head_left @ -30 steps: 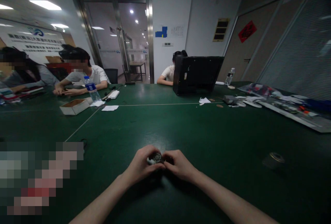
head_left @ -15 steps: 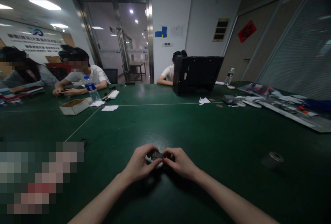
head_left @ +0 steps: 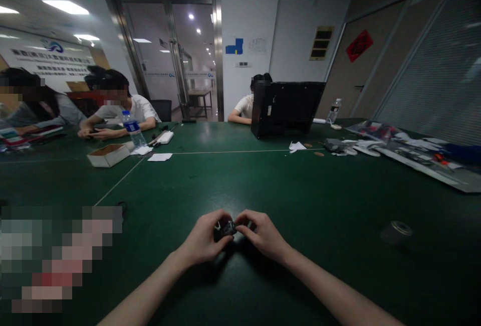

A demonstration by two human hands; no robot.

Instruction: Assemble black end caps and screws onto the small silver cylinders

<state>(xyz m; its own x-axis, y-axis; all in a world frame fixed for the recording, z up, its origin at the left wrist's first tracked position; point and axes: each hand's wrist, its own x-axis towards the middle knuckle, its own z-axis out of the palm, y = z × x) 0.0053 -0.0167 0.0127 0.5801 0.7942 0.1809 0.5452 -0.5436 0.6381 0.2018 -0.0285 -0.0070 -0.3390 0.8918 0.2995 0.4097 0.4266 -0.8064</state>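
Observation:
Low in the middle of the head view, a small dark object [head_left: 228,227] with a few pale edges is held just above the green table [head_left: 240,180]. The fingers and thumb of my left hand [head_left: 209,235] are curled round its left side. At its right end, my right hand [head_left: 260,230] pinches with thumb and forefinger closed. The object is too small and too covered by fingers for me to name its kind.
A dark cylinder with a metal rim [head_left: 397,233] stands to the right. Farther off are an open box [head_left: 108,156], a water bottle [head_left: 133,130], a black monitor-like casing [head_left: 287,109] and a cluttered board [head_left: 424,160]. Several people sit round the table.
The small object has been turned between my hands, so a darker side faces me and the white part beneath no longer shows. My right fingers have shifted slightly up and left.

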